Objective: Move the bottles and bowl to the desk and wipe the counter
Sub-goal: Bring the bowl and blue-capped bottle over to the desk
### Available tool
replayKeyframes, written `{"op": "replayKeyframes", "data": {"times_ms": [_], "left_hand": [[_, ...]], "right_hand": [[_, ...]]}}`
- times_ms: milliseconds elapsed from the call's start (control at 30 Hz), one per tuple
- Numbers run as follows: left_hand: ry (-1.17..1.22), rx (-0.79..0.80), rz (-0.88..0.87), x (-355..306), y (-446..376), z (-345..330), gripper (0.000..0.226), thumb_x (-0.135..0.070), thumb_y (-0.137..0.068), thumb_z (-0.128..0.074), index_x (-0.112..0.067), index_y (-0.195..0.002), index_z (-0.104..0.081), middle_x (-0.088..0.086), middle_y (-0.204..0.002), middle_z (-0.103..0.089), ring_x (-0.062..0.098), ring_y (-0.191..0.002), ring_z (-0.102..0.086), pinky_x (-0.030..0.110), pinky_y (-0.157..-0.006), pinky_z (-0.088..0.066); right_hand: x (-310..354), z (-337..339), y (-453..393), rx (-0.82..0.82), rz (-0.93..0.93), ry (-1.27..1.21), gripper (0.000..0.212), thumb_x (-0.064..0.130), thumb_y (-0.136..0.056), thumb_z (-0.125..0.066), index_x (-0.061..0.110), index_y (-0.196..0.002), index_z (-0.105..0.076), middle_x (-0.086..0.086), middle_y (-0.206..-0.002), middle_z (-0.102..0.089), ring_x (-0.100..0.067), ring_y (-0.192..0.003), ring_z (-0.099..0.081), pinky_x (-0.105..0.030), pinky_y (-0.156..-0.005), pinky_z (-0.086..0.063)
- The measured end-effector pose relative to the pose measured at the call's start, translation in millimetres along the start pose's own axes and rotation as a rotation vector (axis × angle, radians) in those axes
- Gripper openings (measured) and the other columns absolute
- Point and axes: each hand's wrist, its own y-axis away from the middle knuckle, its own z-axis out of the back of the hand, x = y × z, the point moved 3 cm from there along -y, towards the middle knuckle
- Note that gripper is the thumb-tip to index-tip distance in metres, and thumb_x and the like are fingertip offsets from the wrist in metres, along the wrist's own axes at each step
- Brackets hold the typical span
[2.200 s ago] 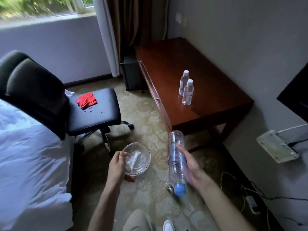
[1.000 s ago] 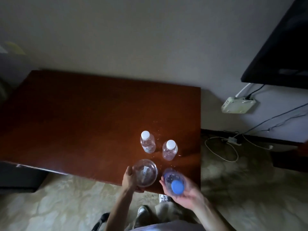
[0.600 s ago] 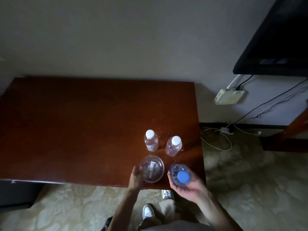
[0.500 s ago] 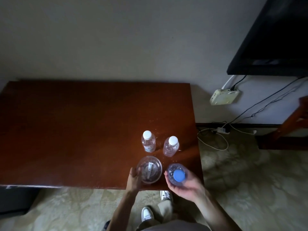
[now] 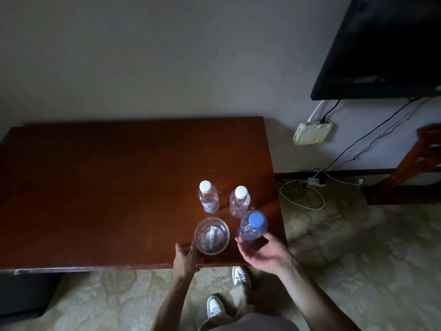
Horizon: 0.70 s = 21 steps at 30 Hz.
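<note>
A clear glass bowl (image 5: 211, 235) with a small white tube inside rests on the dark wooden desk (image 5: 107, 187) near its front edge. My left hand (image 5: 185, 258) grips the bowl's near-left rim. A large clear bottle with a blue cap (image 5: 253, 226) stands upright on the desk to the right of the bowl. My right hand (image 5: 263, 253) is just in front of it, palm up and fingers spread, off the bottle. Two small white-capped bottles (image 5: 208, 197) (image 5: 239, 201) stand upright behind the bowl.
The desk's right edge (image 5: 278, 199) is close to the blue-capped bottle. A black screen (image 5: 381, 48) hangs on the wall at the right, with a white box (image 5: 312, 133) and cables (image 5: 303, 194) below. My shoes (image 5: 216, 306) are on the patterned carpet.
I walked to the desk carrying the bowl and the blue-capped bottle. Both now stand on the desk, and my right hand has let go of the bottle.
</note>
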Motion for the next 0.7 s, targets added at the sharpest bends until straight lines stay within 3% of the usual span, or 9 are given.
{"op": "replayKeyframes", "data": {"times_ms": [133,333,400,467,600,700], "left_hand": [[0.017,-0.022,-0.014,-5,18,0,0.032,-0.040,-0.094,-0.056,-0.011,-0.105,-0.048,0.014,-0.092,-0.070,0.029,-0.077,-0.072,0.032,-0.048,-0.054],[0.011,-0.017,-0.063,-6,39,0,0.029,-0.039,-0.097,-0.052,-0.013,-0.105,-0.045,0.012,-0.092,-0.067,0.031,-0.080,-0.071,0.035,-0.053,-0.056],[0.003,0.004,-0.084,-6,46,-2,0.027,-0.038,-0.098,-0.051,-0.012,-0.101,-0.045,0.010,-0.087,-0.066,0.029,-0.072,-0.071,0.033,-0.052,-0.053],[-0.010,0.044,-0.120,-6,53,-8,0.026,-0.036,-0.098,-0.051,-0.010,-0.095,-0.048,0.011,-0.079,-0.067,0.023,-0.059,-0.069,0.029,-0.048,-0.048],[-0.095,0.322,-0.193,7,72,-35,0.030,-0.029,-0.098,-0.054,-0.001,-0.089,-0.058,0.012,-0.066,-0.064,0.017,-0.047,-0.063,0.027,-0.045,-0.042],[-0.217,0.569,-0.096,31,87,-69,0.034,-0.031,-0.096,-0.056,0.001,-0.085,-0.059,0.007,-0.058,-0.063,0.016,-0.043,-0.061,0.021,-0.039,-0.041]], "right_hand": [[0,8,-2,-0.018,0.006,0.026,0.068,0.045,-0.091,-0.056,-0.012,-0.127,-0.048,-0.028,-0.111,-0.062,-0.032,-0.090,-0.064,-0.043,-0.083,-0.052],[-3,24,0,-0.043,0.043,0.040,0.080,0.055,-0.087,-0.056,-0.011,-0.131,-0.047,-0.023,-0.122,-0.060,-0.031,-0.092,-0.063,-0.043,-0.085,-0.051],[-3,33,0,-0.049,0.069,0.037,0.082,0.057,-0.085,-0.056,-0.010,-0.131,-0.046,-0.021,-0.128,-0.058,-0.032,-0.094,-0.062,-0.043,-0.084,-0.051],[-4,45,3,-0.042,0.093,0.034,0.082,0.058,-0.085,-0.055,-0.010,-0.131,-0.045,-0.024,-0.119,-0.060,-0.032,-0.092,-0.061,-0.042,-0.083,-0.050],[-6,86,13,-0.060,0.210,0.034,0.069,0.053,-0.087,-0.057,-0.008,-0.118,-0.046,-0.028,-0.103,-0.062,-0.033,-0.086,-0.063,-0.044,-0.074,-0.054],[-9,138,21,-0.129,0.366,0.031,0.049,0.047,-0.088,-0.059,0.000,-0.102,-0.052,-0.022,-0.087,-0.068,-0.031,-0.071,-0.069,-0.038,-0.062,-0.058]]}}
